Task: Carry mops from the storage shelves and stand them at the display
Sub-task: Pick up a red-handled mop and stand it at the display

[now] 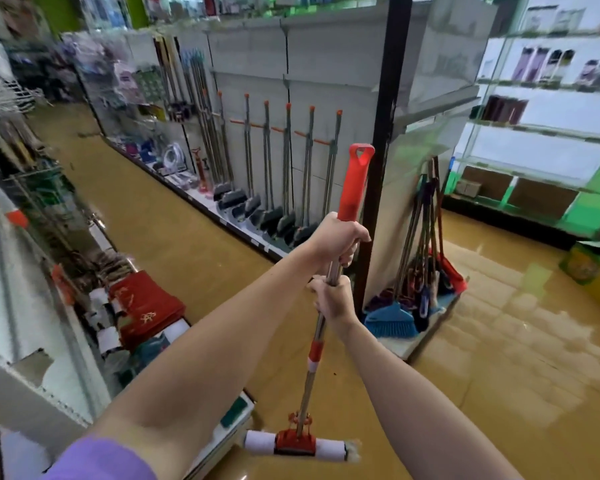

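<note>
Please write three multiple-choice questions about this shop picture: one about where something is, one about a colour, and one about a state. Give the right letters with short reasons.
1. Where does the left hand hold the mop?
A. just below the red grip
B. at the sponge head
C. not at all

2. What colour is the broom head at the foot of the end shelf?
A. yellow
B. blue
C. black

3. How is the mop being held?
A. lying on the floor
B. leaning on a shelf
C. upright in both hands

Answers: 1 A, its fingers wrap the pole under the red grip. 2 B, its bristles are blue. 3 C, the right hand grips below the left, sponge head down.
</note>
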Demonstrator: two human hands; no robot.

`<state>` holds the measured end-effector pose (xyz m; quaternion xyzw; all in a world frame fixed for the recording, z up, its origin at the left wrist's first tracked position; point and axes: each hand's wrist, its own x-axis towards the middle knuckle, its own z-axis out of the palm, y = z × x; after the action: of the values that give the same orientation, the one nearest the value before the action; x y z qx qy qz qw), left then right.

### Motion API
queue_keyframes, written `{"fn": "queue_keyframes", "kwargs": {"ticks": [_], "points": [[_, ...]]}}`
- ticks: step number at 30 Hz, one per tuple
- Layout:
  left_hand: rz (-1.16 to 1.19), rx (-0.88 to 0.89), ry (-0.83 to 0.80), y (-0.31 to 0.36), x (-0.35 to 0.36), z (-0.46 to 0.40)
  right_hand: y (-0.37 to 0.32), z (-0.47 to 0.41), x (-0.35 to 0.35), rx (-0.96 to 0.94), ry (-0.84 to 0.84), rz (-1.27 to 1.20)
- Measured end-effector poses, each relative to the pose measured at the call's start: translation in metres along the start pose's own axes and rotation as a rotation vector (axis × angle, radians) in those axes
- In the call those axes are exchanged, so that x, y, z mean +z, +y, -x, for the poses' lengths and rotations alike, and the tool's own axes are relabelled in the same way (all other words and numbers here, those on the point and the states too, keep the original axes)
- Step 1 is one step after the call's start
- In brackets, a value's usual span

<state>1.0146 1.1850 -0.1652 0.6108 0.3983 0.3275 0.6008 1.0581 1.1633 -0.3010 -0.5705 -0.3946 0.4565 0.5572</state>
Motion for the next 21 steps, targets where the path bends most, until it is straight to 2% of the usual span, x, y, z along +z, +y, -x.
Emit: {"fn": "queue_keyframes", "kwargs": {"ticks": [10, 13, 21], "points": [[0.058, 0.023, 0.016, 0.003, -0.115, -0.159, -0.006, -0.187, 0.069, -0.065, -0.059, 0.037], [0.062, 0.017, 0.011, 0.006, -0.158, -0.206, -0.014, -0.24, 0.1, -0.005, -0.057, 0.047], [0.092, 0.042, 0.116, 0.026, -0.273, -0.3, -0.048, -0.361, 0.189, 0.01, -0.153, 0.08]]}}
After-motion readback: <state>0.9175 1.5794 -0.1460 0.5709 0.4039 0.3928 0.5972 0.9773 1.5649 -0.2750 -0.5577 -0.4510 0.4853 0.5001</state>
